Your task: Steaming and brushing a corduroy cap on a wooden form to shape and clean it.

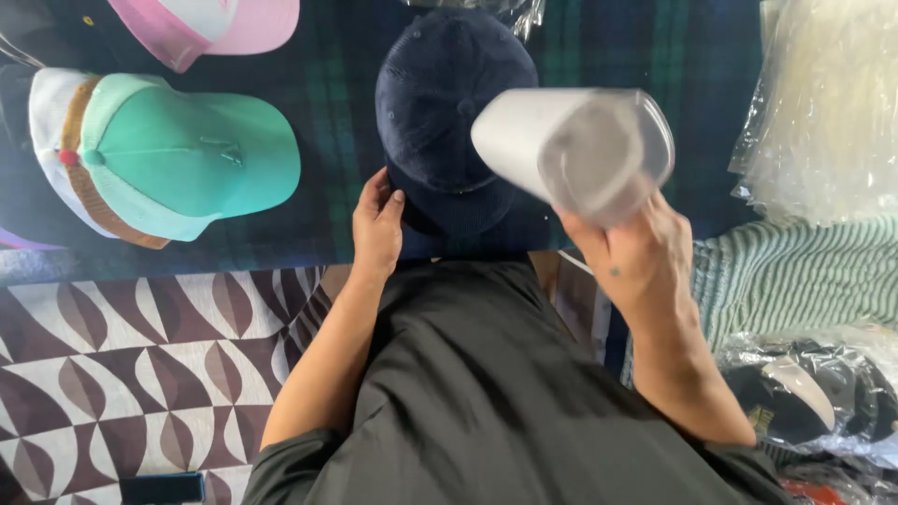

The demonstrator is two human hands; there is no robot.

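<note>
A dark navy corduroy cap [449, 103] lies on a dark plaid cloth [655, 56], its brim toward me. My left hand [376, 224] rests on the left edge of the brim, fingers touching it. My right hand [629, 252] holds up a white cone-shaped plastic insert [571, 145], blurred, just right of the cap and partly over it.
A mint green cap with a white and brown back [159, 154] sits at the left, a pink and white cap [210, 28] above it. Clear plastic bags [823, 103] lie at the right, a striped green fabric [795, 271] and bagged caps [814, 393] below. A patterned brown and white floor [140, 374] lies at the lower left.
</note>
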